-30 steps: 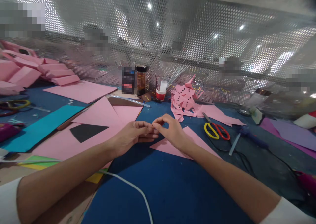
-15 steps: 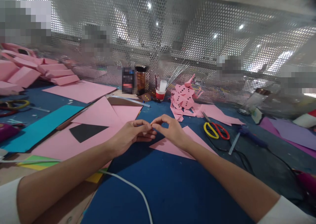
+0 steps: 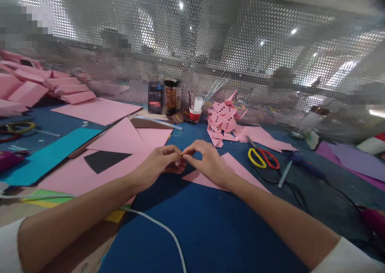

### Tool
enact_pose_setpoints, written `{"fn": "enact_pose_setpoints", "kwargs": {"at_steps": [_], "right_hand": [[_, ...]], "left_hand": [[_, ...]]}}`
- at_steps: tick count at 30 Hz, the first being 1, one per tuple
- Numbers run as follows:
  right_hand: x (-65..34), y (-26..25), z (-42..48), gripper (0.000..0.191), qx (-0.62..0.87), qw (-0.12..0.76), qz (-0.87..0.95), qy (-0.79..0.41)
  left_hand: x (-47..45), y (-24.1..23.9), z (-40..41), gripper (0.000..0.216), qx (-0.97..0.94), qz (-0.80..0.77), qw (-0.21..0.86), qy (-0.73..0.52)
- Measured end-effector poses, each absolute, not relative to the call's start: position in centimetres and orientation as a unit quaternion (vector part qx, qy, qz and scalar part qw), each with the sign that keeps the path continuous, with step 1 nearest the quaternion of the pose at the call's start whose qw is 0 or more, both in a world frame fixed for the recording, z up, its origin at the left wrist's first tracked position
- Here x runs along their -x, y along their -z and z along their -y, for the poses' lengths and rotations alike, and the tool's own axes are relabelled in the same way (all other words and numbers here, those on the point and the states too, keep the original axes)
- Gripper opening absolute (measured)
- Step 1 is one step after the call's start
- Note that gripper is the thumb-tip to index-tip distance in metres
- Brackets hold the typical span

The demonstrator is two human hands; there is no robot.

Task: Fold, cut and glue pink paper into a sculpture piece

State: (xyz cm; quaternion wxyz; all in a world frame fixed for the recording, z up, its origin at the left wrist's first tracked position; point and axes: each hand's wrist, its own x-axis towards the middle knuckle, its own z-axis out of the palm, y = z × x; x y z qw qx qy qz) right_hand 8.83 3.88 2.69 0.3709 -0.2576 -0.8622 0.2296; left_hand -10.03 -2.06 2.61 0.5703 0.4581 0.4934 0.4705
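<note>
I have one view, from the head camera. In it the left hand [image 3: 158,160] and the right hand [image 3: 209,160] meet at the fingertips above the blue tabletop [image 3: 225,229], nearer its far edge than its near one. On both, the fingers curl and the thumb comes in toward the forefinger; I cannot tell whether either pinch is closed, or whether something small sits in it.

The thing I watch is the loose pink sheet [image 3: 233,163], lying on the tabletop. From the fingertips it lies below and to the right, partly hidden behind the right hand and right forearm [image 3: 270,209], so the right hand is the nearer one. One pointed corner reaches left, toward the spot under the joined fingertips; from there the long axis runs rightward, slanting slightly to the tabletop's near right corner.

Just beyond the sheet, toward the right edge, I see scissors [image 3: 262,154], blades toward the far edge. On the left side, a black paper piece [image 3: 105,161] lies over larger pink sheets [image 3: 66,176].
</note>
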Motion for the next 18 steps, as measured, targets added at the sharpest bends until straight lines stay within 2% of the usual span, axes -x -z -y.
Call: {"fn": "enact_pose_setpoints", "kwargs": {"at_steps": [6,13,18], "right_hand": [[-8.51,-2.65,-3.43,0.007,0.284,0.380,0.845,-0.246],[-8.50,-2.60,-3.97,0.007,0.327,0.363,0.786,-0.379],[-8.61,-2.45,-4.27,0.009,0.329,0.365,0.783,-0.381]], "left_hand": [[10.03,-2.53,2.06,0.018,-0.466,-0.497,0.562,-0.469],[10.07,-2.50,1.96,0.018,-0.461,-0.487,0.569,-0.476],[10.07,-2.52,1.86,0.021,-0.471,-0.484,0.564,-0.475]]}}
